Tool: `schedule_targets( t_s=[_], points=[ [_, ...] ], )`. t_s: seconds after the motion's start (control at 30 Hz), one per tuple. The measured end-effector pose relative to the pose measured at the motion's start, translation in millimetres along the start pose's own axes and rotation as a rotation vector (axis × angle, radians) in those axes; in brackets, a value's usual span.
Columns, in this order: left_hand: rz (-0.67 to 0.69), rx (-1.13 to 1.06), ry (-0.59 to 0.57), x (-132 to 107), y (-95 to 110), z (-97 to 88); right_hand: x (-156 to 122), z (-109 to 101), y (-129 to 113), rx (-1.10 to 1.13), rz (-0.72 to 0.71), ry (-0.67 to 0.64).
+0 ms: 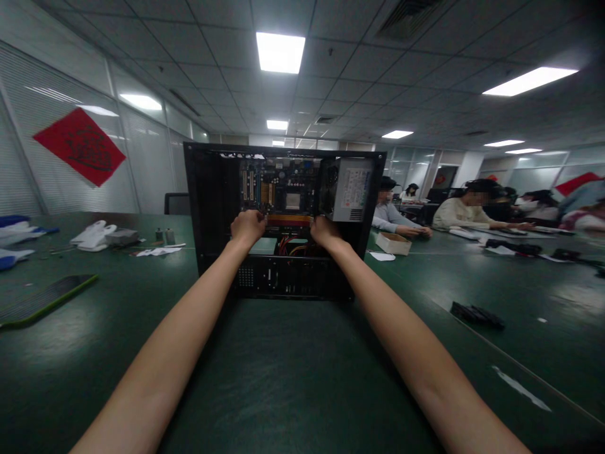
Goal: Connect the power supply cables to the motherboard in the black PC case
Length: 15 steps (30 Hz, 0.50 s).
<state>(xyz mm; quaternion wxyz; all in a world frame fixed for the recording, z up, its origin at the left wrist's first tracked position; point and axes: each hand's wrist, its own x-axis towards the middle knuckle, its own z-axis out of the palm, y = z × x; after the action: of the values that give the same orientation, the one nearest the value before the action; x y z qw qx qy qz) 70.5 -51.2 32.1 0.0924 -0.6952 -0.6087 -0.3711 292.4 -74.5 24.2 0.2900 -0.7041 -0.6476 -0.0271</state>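
Note:
An open black computer case (283,277) stands upright on the green table in front of me. Inside it a motherboard (278,180) carries a square silver processor (293,201) at its middle. Below that runs a red and orange strip of memory slots (289,220). My left hand (249,226) is at the strip's left end, its fingers curled closed. At the right end is my right hand (325,231), also closed; its fingertips are mostly hidden. Whether either holds anything small cannot be made out. A silver power supply (352,190) fills the case's upper right, and loose coloured cables (286,247) hang between my wrists.
On the left lie a green-edged mat (45,299), white plastic bags (94,234) and small metal parts (165,236). Rightward are a small open box (393,243) and a black bundle (477,314). Several people sit along the table's far right.

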Motion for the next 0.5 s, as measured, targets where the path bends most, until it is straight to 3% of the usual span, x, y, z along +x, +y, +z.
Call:
schedule_targets(
  t_s=[0.5],
  points=[
    [0.055,-0.030,0.016,-0.7,0.2,-1.0,1.7,1.5,1.9,0.008,-0.063,0.058]
  ],
)
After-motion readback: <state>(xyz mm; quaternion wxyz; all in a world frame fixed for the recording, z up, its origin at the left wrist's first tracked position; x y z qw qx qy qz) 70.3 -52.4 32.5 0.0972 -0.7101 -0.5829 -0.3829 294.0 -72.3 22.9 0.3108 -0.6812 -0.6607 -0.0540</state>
